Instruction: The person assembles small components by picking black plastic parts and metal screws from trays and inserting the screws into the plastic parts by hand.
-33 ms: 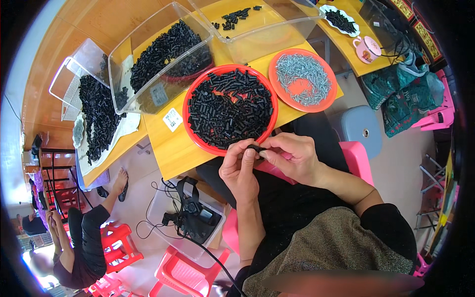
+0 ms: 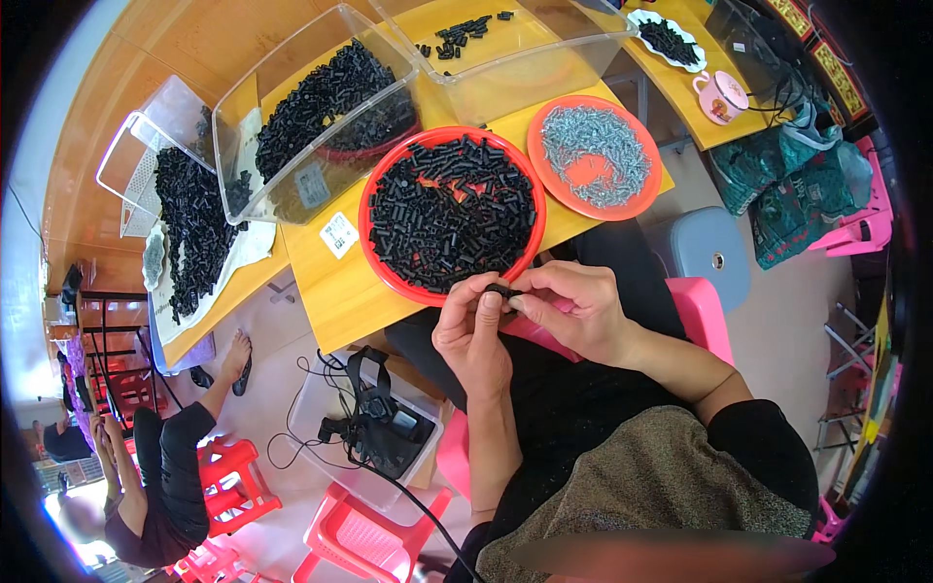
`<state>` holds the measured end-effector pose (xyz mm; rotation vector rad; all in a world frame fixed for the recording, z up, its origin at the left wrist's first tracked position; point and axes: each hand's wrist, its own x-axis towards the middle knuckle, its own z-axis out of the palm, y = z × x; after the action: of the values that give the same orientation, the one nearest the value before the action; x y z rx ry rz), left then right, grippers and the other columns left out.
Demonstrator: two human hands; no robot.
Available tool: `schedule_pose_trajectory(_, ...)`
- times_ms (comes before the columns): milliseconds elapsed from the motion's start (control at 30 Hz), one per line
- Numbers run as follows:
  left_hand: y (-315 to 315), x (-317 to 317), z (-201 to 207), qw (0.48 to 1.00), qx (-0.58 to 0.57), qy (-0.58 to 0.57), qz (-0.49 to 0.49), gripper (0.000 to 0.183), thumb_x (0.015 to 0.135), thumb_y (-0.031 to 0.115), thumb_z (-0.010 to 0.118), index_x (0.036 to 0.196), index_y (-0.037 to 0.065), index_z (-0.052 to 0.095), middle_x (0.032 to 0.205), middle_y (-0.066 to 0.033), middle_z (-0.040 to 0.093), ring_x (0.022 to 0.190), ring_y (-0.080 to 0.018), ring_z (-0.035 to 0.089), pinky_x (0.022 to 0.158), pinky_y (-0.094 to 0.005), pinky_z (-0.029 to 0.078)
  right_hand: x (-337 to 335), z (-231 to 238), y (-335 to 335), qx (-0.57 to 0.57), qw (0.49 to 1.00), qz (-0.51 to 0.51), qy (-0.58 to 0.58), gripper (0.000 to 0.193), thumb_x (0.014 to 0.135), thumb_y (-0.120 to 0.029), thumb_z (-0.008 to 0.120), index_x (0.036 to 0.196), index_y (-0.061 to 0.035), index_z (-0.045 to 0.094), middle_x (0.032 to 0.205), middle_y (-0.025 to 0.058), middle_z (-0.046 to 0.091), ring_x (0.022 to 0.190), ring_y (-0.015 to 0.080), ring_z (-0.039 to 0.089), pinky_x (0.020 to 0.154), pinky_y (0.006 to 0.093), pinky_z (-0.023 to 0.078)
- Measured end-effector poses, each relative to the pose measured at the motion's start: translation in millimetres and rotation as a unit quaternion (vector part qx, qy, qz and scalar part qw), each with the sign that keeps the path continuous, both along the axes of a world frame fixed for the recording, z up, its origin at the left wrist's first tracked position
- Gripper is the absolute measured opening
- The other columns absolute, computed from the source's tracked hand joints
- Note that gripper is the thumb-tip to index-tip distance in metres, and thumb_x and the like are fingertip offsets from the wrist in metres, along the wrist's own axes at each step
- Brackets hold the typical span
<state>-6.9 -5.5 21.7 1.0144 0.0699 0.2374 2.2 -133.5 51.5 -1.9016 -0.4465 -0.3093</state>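
Observation:
Just in front of the red basin's near rim, my two hands meet over a small black cylindrical part (image 2: pixel 502 290). Thumb and fingers of my left hand (image 2: pixel 474 328) pinch one end of it. My right hand (image 2: pixel 581 309) is closed at the other end, its thumb and fingertips pressed together on the part. Fingertips cover much of the piece, so its full shape cannot be seen. The round red basin (image 2: pixel 365 233) holds a great many similar black parts. To its right, an orange-red plate (image 2: pixel 654 185) carries a heap of small silvery screw-like pieces.
Clear plastic bins (image 2: pixel 225 146) stand on the yellow table (image 2: pixel 321 301), one full of black parts. More black parts (image 2: pixel 194 223) lie spread at left. A white dish (image 2: pixel 637 17) and pink cup (image 2: pixel 724 97) are at far right. Another person (image 2: pixel 155 486) sits lower left.

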Motion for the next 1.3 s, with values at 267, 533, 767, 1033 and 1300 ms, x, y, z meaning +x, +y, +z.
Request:
schedule_pose_trajectory(267, -1, -2, -4, 0.993, 0.110, -0.032, 0.013, 0.015, 0.087, -0.002, 0.057, 0.101, -0.003, 0.060, 0.094, -0.0081, 0.062, 0.083, -0.0135, 0.060, 0.076, -0.0238, 0.048, -4, 2, -2, 0.140, 0.974, 0.036, 0.177, 0.010, 0.085, -0.003, 0.063, 0.092, 0.0038, 0.063, 0.075, 0.0042, 0.065, 0.066, 0.0068, 0.063, 0.055, 0.0201, 0.050)
schedule_pose_trajectory(533, -8, -2, -7, 1.000, 0.020, -0.006, -0.009, 0.014, 0.088, 0.000, 0.057, 0.102, -0.002, 0.059, 0.093, -0.0066, 0.060, 0.082, -0.0113, 0.058, 0.077, -0.0232, 0.047, -1, -3, -2, 0.146, 0.970, 0.027, 0.190, 0.009, 0.083, -0.004, 0.066, 0.087, 0.0034, 0.063, 0.073, 0.0047, 0.065, 0.064, 0.0066, 0.062, 0.054, 0.0206, 0.050)
schedule_pose_trajectory(767, -8, 1, -10, 0.972, -0.199, 0.056, -0.111, 0.017, 0.089, 0.004, 0.057, 0.106, 0.001, 0.056, 0.091, -0.0050, 0.059, 0.085, -0.0113, 0.055, 0.079, -0.0231, 0.045, 10, -1, -15, 0.069, 0.992, 0.030, 0.099, 0.017, 0.074, -0.006, 0.075, 0.080, -0.0002, 0.060, 0.070, 0.0051, 0.061, 0.059, 0.0088, 0.059, 0.053, 0.0240, 0.047)
schedule_pose_trajectory(1033, -2, 1, -6, 0.962, -0.165, 0.113, -0.187, 0.026, 0.086, 0.002, 0.060, 0.111, 0.004, 0.052, 0.089, -0.0030, 0.058, 0.077, -0.0096, 0.053, 0.070, -0.0216, 0.043, 31, 19, -40, -0.095, 0.978, 0.173, 0.060, 0.026, 0.075, -0.014, 0.073, 0.090, -0.0022, 0.056, 0.080, 0.0085, 0.058, 0.062, 0.0203, 0.061, 0.054, 0.0314, 0.050)
schedule_pose_trajectory(1300, 6, 2, -4, 0.941, -0.082, 0.130, -0.301, 0.047, 0.085, 0.000, 0.060, 0.126, 0.003, 0.038, 0.087, -0.0039, 0.059, 0.076, -0.0077, 0.053, 0.065, -0.0195, 0.041, 51, 57, -46, -0.437, 0.844, 0.309, -0.028, 0.035, 0.081, -0.033, 0.064, 0.085, -0.0004, 0.052, 0.077, 0.0148, 0.057, 0.064, 0.0328, 0.061, 0.053, 0.0412, 0.048)
